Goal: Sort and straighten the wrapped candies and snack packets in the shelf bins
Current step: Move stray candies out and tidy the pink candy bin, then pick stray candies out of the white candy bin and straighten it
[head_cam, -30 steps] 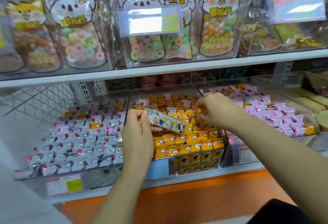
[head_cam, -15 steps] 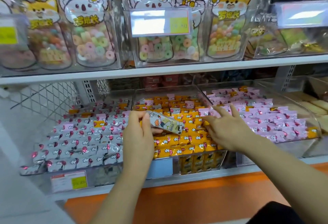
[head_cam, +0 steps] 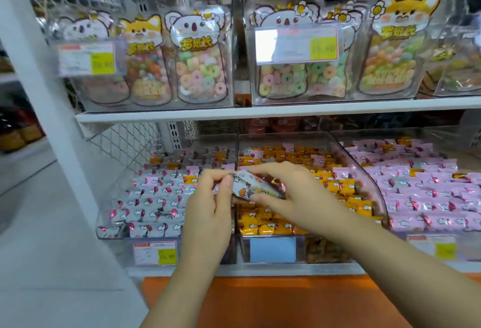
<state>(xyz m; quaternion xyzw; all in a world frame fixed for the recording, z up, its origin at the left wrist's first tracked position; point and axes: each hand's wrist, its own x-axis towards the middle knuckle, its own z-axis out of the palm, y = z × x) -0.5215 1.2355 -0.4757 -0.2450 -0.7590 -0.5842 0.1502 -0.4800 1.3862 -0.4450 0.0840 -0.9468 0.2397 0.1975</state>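
Okay, packet (head_cam: 253, 186): silver-white wrapper with a cartoon print, held in the air by both hands, tilted with its left end higher. It sits above the wall between the left bin (head_cam: 125, 255) and the middle bin (head_cam: 281, 136), toward their front edges, not touching the candy below.

Left hand (head_cam: 208, 206): thumb and forefinger curled, pinching the packet's left end; other fingers folded in. Right hand (head_cam: 299, 197): fingers curled over the packet's right end, thumb under it. Both forearms come up from the bottom edge.

Left bin is filled with silver candies (head_cam: 156, 199) in rough rows, with a stray yellow one (head_cam: 190, 179) near its right wall and some pink and yellow ones at the back. Middle bin holds yellow candies (head_cam: 273, 225) with pink ones (head_cam: 341, 172) mixed in at the back and right. Right bin (head_cam: 374, 189), with a curved clear wall, holds pink candies (head_cam: 429, 197) and a few yellow strays (head_cam: 416, 171).

Bin fronts: price tag (head_cam: 156, 252) on the left, blue label (head_cam: 272, 249) in the middle, blurred tag (head_cam: 442, 249) on the right. Orange panel (head_cam: 260, 301) below the shelf edge.

Upper shelf (head_cam: 260, 113) carries clear bins of ring-candy pouches: koala pouch (head_cam: 197, 54), fox pouch (head_cam: 395, 41). Two price tags are clipped on, one at left (head_cam: 87, 57) and one at centre (head_cam: 296, 45). Wire mesh (head_cam: 125, 143) closes the left end of the lower shelf, and a white post (head_cam: 39, 93) stands at far left.
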